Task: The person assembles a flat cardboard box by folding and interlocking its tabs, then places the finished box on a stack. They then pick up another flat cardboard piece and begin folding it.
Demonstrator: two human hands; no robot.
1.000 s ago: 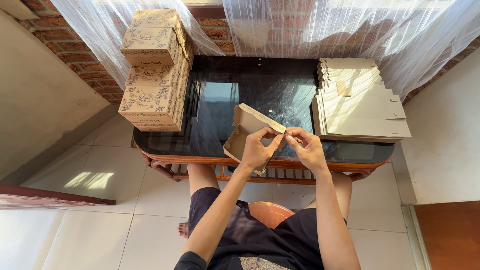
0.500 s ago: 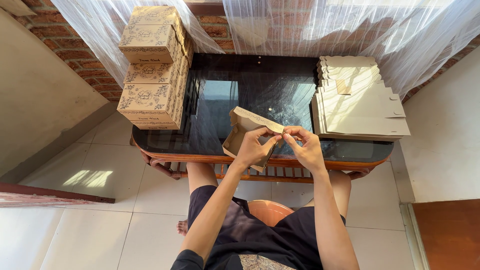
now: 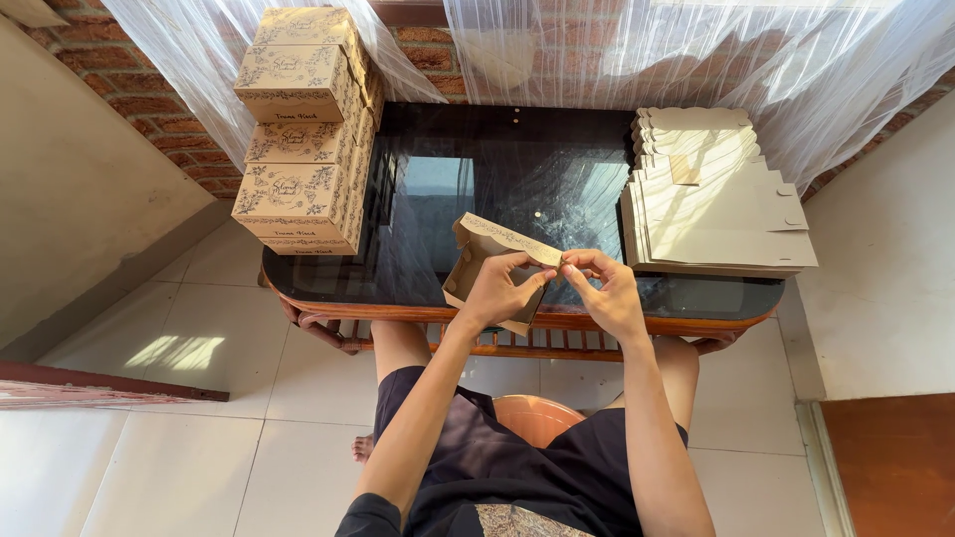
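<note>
A half-folded brown cardboard box (image 3: 484,251) with a printed floral pattern hangs above the near edge of the dark glass table (image 3: 477,169). My left hand (image 3: 502,291) grips its right wall from below. My right hand (image 3: 607,290) pinches the box's right corner flap with thumb and fingers. The box stands tilted, its open side facing left. Both forearms reach up from my lap.
A tall stack of finished patterned boxes (image 3: 303,129) stands at the table's left end. A pile of flat unfolded box blanks (image 3: 711,199) lies at its right end. White net curtain (image 3: 637,50) hangs over a brick wall behind. An orange stool (image 3: 537,416) sits under me.
The box has turned a little and dropped slightly toward me. My fingers have shifted along its right corner flap.
</note>
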